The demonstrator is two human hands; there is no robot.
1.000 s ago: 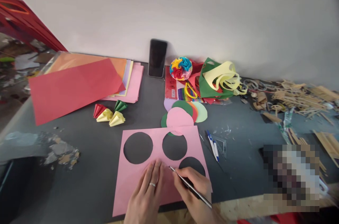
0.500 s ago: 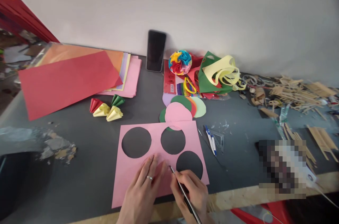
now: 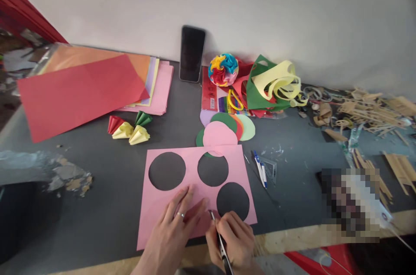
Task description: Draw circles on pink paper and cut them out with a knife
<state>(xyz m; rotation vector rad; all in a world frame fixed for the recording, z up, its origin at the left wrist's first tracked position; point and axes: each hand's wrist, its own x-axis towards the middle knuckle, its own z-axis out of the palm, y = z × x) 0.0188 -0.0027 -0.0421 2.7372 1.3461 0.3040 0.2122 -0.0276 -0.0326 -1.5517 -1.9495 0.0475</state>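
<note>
Here the right hand (image 3: pixel 232 240) pens (image 3: pixel 218 234) the pink sheet (image 3: pixel 195 179).

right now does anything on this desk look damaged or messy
Yes. The desk surface is chipped and flaking at the left, with loose crumbs beside it. The pink sheet under both hands has three round holes, but those are cleanly cut, not damage.

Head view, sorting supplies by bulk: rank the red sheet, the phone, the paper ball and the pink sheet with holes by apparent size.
1. red sheet
2. pink sheet with holes, nearer the camera, so unsure
3. phone
4. paper ball
</note>
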